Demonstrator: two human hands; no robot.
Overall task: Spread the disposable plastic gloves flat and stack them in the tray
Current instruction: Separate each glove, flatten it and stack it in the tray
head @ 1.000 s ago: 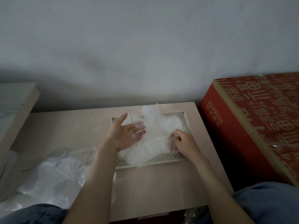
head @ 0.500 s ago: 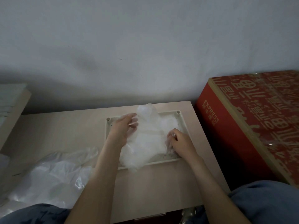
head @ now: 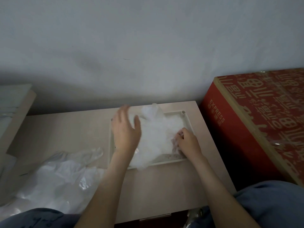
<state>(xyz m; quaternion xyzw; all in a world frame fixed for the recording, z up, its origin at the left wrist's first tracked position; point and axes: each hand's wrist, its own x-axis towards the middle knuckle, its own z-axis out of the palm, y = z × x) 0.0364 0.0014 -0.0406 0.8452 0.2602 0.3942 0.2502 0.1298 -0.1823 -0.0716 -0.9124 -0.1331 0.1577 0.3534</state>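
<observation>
**Left hand turns palm-down over the stack**

Since a second ago the left hand [head: 125, 130] has rolled from palm-up to palm-down and now sits over the left part of the tray [head: 187, 122]. Its fingers are straight and spread and it holds nothing. Blur hides whether the palm actually touches the plastic. The right hand [head: 187, 142] has hardly shifted. Its fingers are curled and pinch the edge of the stack [head: 156, 137] at the tray's right side.

The stack lies in the tray, a cloudy white heap rather than a neat pile. One glove finger pokes past the far rim, and the near end droops over the front rim onto the table [head: 65, 129].

The likely step is smoothing the top glove flat. The film looks thin and clingy, so a fast sweep by the left hand could drag the top layers along and bunch them instead of flattening them. If the right hand's pinch slips, the whole stack may slide left. The overhanging end could also pull more of the stack out over the rim.

More loose gloves [head: 57, 178] wait on the table to the left, apart from the tray. A red box [head: 255, 120] stands to the right of the table.
</observation>
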